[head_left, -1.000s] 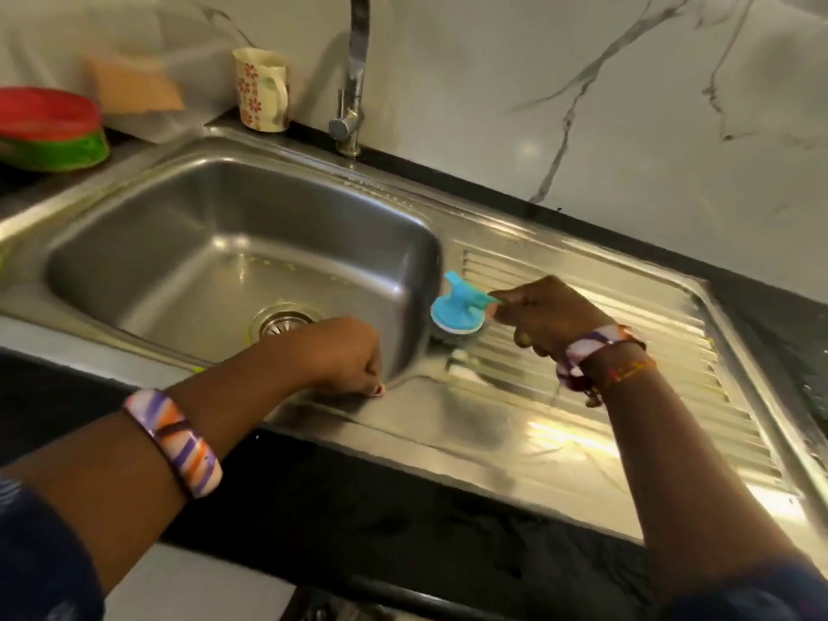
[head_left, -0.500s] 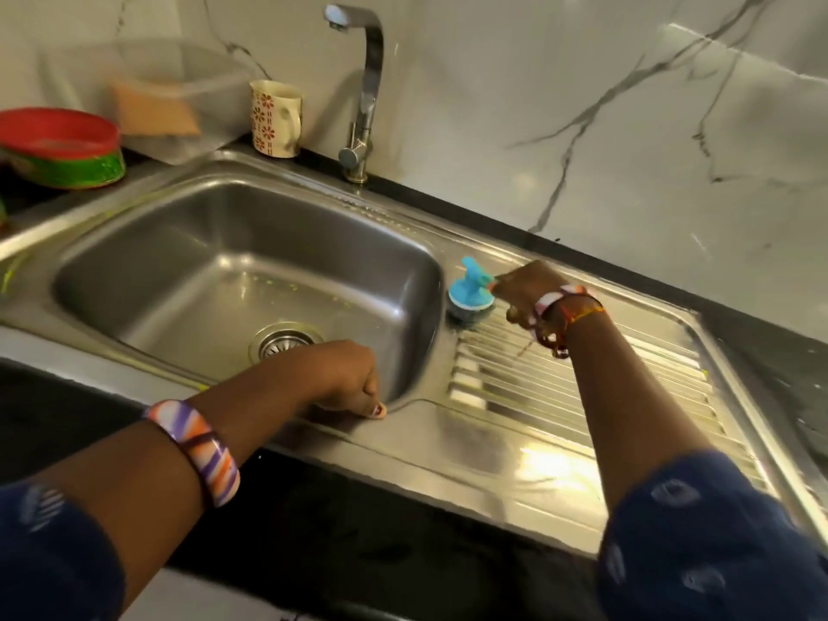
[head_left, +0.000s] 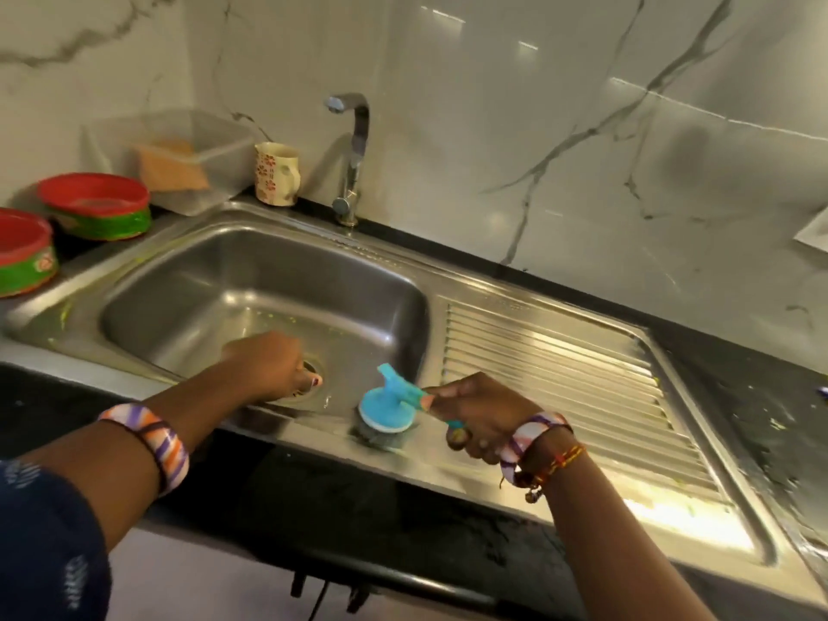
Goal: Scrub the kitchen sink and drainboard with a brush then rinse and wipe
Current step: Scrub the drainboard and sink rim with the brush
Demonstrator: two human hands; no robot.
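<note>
White marble-veined wall panels (head_left: 515, 127) rise behind a black stone countertop (head_left: 761, 396) that carries a one-piece stainless steel unit. Its left part is the sink (head_left: 251, 280), a deep rectangular basin with rounded corners and yellowish specks on the floor and left rim. Its right part is the drainboard (head_left: 560, 369), a ribbed panel sloping toward the basin, brightly lit at the near right corner. A chrome tap (head_left: 354, 154) stands at the back edge behind the basin, spout turned left. Left of the tap sits a clear plastic container (head_left: 179, 145) holding an orange sponge-like pad, and just beside it a cream mug (head_left: 275, 174) with red flowers. Two red-and-green bowls (head_left: 96, 206) stand at the far left of the counter.

The left hand (head_left: 269, 365) rests on the near front rim of the sink, fingers curled inward; one painted nail shows, and no object is visible in its grasp. The right hand (head_left: 475, 414) has its fingers wrapped around the handle of the brush (head_left: 387, 407), thumb lying along the top. The brush, with a round blue head and dark bristles facing down, is pressed on the flat steel at the near edge, between basin corner and drainboard ribs. Both wrists bear striped bangles (head_left: 152, 441); the right also wears a beaded thread.
</note>
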